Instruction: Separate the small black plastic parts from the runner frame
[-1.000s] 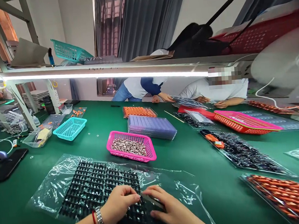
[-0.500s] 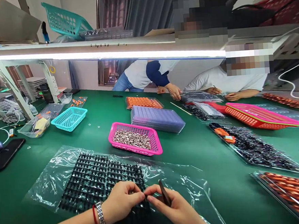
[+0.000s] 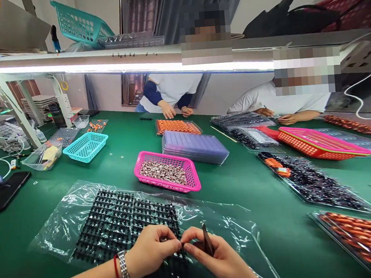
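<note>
Wearing a silver watch and a red band, my left hand (image 3: 153, 248) pinches something too small to make out. My right hand (image 3: 212, 253) meets it fingertip to fingertip, with dark tweezers (image 3: 207, 239) held in its fingers, tip pointing up. Both hands are over the right part of a grid of black pieces (image 3: 115, 220), which lies on a clear plastic sheet (image 3: 223, 225). Beyond the sheet stands a pink basket (image 3: 193, 178) holding many small silvery rings (image 3: 162, 172).
Behind the pink basket are stacked clear trays (image 3: 194, 147) and orange parts (image 3: 178, 126). A teal basket (image 3: 86, 147) and phone (image 3: 6, 191) are left. Trays of dark parts (image 3: 318, 182) and orange parts (image 3: 364, 236) lie right. Two people sit or stand across the table.
The person across the table has moved left, their hands now behind the orange parts instead of at the dark trays. The tweezers in my right hand have tilted slightly; my left hand is almost unmoved.
</note>
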Motion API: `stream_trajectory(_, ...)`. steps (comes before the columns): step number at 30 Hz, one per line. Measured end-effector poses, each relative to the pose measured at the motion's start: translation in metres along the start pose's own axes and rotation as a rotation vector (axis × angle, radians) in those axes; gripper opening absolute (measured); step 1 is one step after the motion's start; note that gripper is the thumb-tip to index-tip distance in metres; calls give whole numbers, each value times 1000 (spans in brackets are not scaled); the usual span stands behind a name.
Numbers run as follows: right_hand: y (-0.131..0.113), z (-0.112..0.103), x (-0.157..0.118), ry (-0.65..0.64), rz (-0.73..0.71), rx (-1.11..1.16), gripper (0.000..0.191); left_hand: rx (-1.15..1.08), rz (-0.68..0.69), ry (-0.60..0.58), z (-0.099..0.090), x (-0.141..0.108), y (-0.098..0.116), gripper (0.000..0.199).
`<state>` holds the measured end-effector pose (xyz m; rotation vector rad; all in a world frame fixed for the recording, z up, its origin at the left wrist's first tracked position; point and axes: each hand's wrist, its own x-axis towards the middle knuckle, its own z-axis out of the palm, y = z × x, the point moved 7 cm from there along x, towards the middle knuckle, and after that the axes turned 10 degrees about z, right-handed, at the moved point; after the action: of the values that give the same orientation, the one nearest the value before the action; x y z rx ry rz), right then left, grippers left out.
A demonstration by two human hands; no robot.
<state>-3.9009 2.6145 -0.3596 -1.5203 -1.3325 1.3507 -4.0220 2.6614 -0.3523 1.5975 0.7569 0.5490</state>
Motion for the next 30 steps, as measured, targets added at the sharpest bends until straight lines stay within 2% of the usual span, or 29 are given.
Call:
stream_trajectory(5, -6, -1, -2, 6, -54, -6, 29, -161, -116, -14, 3, -2, 2, 21)
stream_trajectory(9, -5, 0, -2, -7, -43, 20, 31, -166, -112, -19, 4, -2, 6, 21)
stream_trajectory(16, -5, 0, -3, -20, -18, 38, 31, -99, -39, -9, 2, 0, 4, 21)
stream_trajectory(20, -4, 0, -2, -22, -11, 51, 33, 39, 56, 7, -1, 1, 7, 20)
stream_trajectory(26, 2, -1, 1, -16, 16, 63, 37, 309, 195, 91, -4, -3, 20, 14)
stream_trajectory(30, 2, -2, 0, 5, 35, 53, 38, 332, 220, 96, -3, -5, 22, 15)
